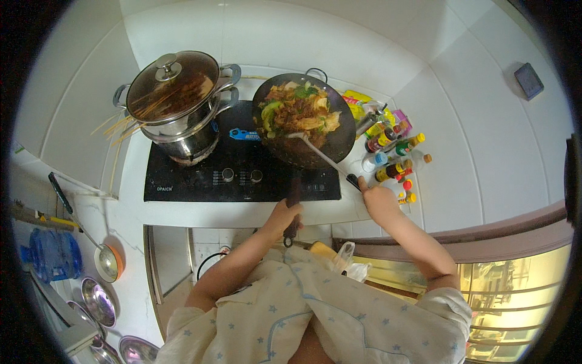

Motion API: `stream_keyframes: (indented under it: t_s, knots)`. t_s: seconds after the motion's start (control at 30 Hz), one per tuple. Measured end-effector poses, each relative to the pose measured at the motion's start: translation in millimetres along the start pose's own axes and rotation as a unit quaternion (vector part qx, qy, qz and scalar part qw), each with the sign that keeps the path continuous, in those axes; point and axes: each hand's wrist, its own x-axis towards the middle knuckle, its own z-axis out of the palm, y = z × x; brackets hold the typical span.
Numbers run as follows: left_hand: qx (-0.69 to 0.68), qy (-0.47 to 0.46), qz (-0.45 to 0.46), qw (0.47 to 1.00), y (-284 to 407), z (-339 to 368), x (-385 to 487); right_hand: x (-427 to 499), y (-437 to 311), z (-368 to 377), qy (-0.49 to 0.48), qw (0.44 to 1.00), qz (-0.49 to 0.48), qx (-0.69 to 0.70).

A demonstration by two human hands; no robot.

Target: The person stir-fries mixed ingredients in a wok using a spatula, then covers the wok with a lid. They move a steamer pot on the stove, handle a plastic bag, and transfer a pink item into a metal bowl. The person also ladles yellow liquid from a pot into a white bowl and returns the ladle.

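Note:
My left hand (283,219) grips the dark handle (294,193) of a black wok (338,136) over the right side of the stove. My right hand (379,202) is closed around the black handle of a metal cooking spatula (327,159). The blade end of the spatula touches the lower edge of the food. Inside the wok lies a stir-fry (302,111) of cabbage-like pale leaves, green vegetable pieces and browned bits. It is heaped toward the far side, and the near wall of the wok shows bare.
A lidded steamer pot (179,132) with wooden sticks poking out stands on the black cooktop (282,184) at left. Seasoning bottles (395,154) crowd the counter at right. A ladle (82,227) rests in an orange bowl (118,264) near metal bowls (99,302).

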Motion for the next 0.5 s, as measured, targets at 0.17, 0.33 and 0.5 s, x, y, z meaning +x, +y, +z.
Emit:
stream_keyframes:
  t_s: [0.17, 0.33, 0.5]
  knots:
    - [0.007, 0.003, -0.009, 1.000, -1, -1, 1, -28, 19, -33, -0.052, 0.998, -0.022, -0.022]
    - [0.012, 0.008, -0.004, 1.000, -5, -1, 4, -48, 47, -67, -0.041, 0.998, -0.001, -0.039]
    - [0.035, 0.015, -0.026, 0.999, 8, 2, -7, -52, 45, -99, -0.018, 0.996, 0.072, -0.044]
